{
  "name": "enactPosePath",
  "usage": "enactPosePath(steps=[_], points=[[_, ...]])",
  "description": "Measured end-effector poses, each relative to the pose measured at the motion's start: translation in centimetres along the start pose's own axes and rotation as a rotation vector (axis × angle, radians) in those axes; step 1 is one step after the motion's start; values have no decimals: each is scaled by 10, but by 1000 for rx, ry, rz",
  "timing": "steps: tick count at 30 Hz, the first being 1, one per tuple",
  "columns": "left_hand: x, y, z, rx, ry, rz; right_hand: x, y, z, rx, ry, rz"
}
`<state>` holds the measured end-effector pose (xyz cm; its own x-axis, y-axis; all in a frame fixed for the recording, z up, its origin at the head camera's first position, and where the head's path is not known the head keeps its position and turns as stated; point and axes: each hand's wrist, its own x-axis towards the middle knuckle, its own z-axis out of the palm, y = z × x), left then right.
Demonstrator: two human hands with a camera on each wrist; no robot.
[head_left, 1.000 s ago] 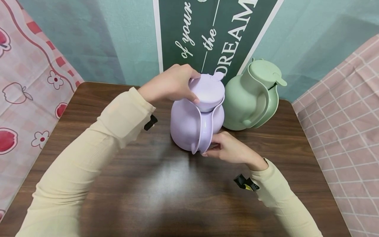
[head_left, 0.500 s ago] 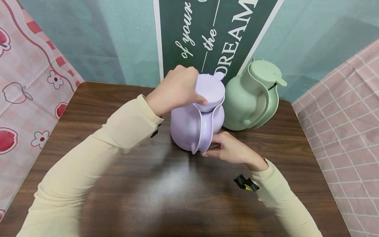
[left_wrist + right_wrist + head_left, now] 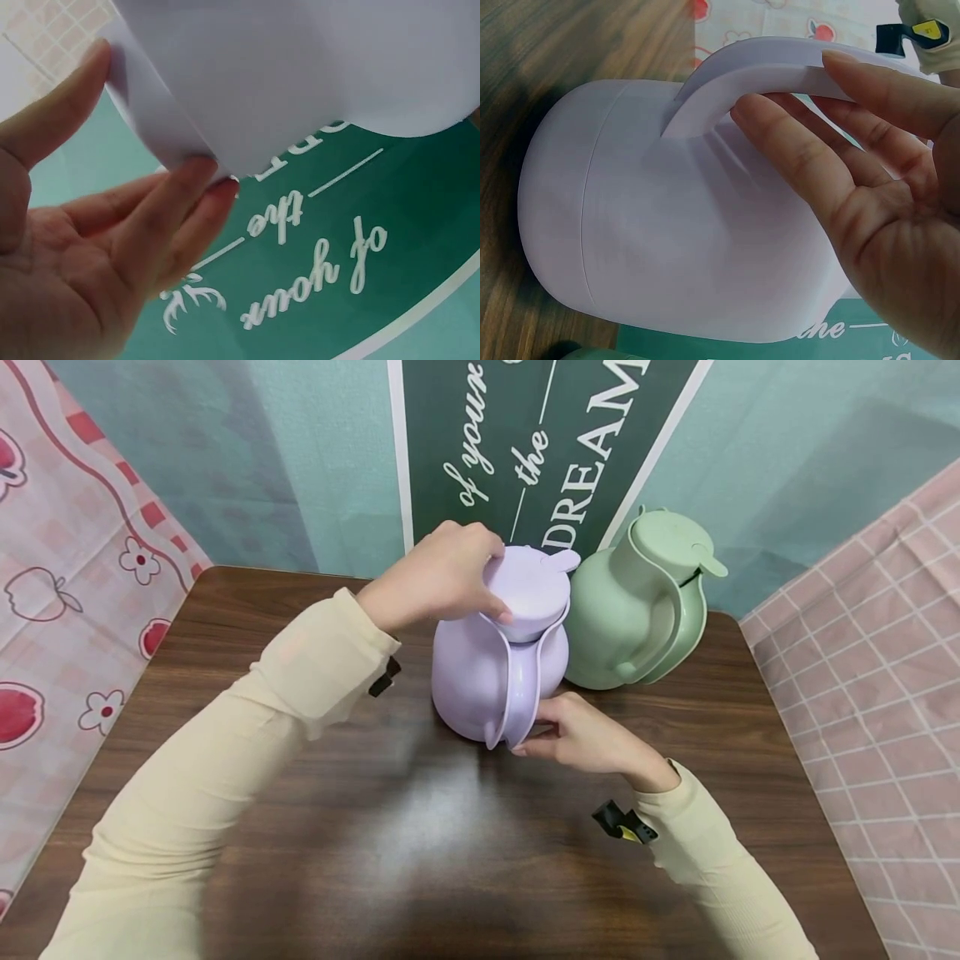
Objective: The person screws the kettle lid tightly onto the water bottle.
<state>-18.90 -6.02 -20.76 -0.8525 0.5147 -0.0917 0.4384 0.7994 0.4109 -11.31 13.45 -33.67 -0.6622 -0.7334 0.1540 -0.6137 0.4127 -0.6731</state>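
Holds the lid (image 3: pixel 534 583) of the lilac jug (image 3: pixel 468 681) in the left hand (image 3: pixel 442 575), thumb on the near side of the rim, fingers bent against the far left side. Pinches the low part of the handle (image 3: pixel 523 689) between thumb and forefinger of the right hand (image 3: pixel 588 735), thumb on the outer face, forefinger on the inner face, other fingers near the inner side.

Has the lilac jug upright on the brown wooden table (image 3: pixel 337 835), toward the far edge and about midway between left and right, handle turned to the near side. Has the lid on top of the neck, tab (image 3: pixel 561 561) pointing to the far right. Cannot tell how firmly seated.

Has a green jug (image 3: pixel 615 618) upright just beside, to the right and slightly farther, lid on and handle toward the near right. Cannot make out contact or a gap between the two jugs.

Faces a dark green poster (image 3: pixel 450 410) with white lettering, hung at the far side on a teal backdrop (image 3: pixel 337 460). Has fruit-and-flower cloth (image 3: pixel 67 635) to the left, pink gridded cloth (image 3: pixel 870 693) to the right. Wears cream sleeves (image 3: pixel 322 660) with a black device (image 3: pixel 615 818) at each wrist.
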Motion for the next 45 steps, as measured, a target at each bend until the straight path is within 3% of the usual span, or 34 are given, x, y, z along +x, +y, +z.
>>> enactPosePath(steps=[6,12,20,26,31,38,45], points=[[5,-9,-4,-7,-66,68,0,2,0,1,-8,4],[5,-9,-4,-7,-85,67,0,-1,-1,4,-9,11],[-2,0,0,-32,3,19,1,0,-1,-6,-11,10],[-5,6,5,25,69,9,1,-1,-2,-15,-7,10],[-4,5,7,64,87,20,1,-2,-2,-20,-5,7],[0,0,3,19,39,24,1,-2,-2,-27,-3,3],[5,-9,-5,-18,-63,68,0,-2,-2,-33,-2,14]])
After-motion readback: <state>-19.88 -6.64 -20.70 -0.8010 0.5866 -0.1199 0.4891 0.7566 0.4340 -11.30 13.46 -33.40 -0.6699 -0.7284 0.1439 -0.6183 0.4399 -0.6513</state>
